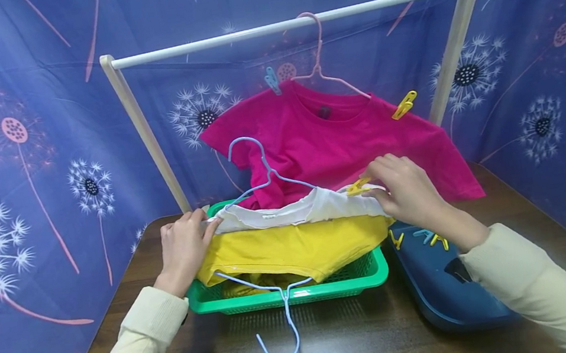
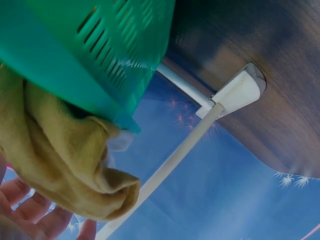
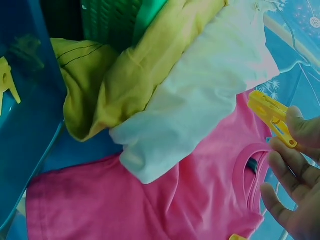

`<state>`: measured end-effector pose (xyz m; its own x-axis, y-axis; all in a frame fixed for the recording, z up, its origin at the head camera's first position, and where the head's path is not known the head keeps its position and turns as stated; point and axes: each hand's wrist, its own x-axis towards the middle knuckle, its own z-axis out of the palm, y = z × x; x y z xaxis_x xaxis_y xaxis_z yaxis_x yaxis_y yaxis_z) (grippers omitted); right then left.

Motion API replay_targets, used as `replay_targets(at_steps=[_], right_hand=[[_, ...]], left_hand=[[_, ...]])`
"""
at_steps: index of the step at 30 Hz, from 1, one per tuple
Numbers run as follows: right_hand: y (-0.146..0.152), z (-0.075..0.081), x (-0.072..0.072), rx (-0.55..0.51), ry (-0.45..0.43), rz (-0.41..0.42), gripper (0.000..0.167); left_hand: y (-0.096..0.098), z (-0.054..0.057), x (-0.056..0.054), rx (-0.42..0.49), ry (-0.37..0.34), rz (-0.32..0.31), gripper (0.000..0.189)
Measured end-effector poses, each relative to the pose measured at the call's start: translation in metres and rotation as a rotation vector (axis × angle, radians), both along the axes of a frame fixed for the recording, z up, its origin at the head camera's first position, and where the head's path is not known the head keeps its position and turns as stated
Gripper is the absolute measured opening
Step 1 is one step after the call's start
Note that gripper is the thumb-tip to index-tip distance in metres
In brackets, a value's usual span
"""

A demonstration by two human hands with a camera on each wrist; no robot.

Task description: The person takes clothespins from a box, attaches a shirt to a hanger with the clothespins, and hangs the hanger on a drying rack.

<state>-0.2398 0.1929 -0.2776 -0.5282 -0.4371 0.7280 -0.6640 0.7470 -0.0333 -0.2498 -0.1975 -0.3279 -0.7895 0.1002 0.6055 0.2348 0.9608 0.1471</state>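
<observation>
White T-shirt (image 1: 343, 205) on blue hanger (image 1: 265, 160), above green basket (image 1: 382, 269): judged light, soft, limp (best held at the shoulders). Left hand (image 1: 183, 248) pinches one shoulder; right hand (image 1: 407, 187) pinches yellow clothespin (image 1: 358, 187).

I count six clothespins (image 1: 405, 105) in sight, four yellow and two light blue. I have three hangers (image 1: 286, 304) here, two blue and one pink. I see one magenta T-shirt (image 1: 310, 137), one white top (image 1: 340, 204), one yellow garment (image 1: 282, 248), one green basket (image 1: 340, 286), one dark blue tray (image 1: 449, 298) and one rack (image 1: 175, 50).
</observation>
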Motion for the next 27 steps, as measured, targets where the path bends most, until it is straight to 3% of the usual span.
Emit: replay_targets(at_steps=[9,27], right_hand=[[-0.009,-0.001,-0.004,-0.018,0.001,0.055,0.027],[-0.015,-0.007,-0.014,-0.069,-0.072,0.018,0.016]], left_hand=[[0.001,0.001,0.003,0.003,0.005,0.003,0.034],[0.000,0.000,0.003,0.008,0.008,-0.002,0.034]])
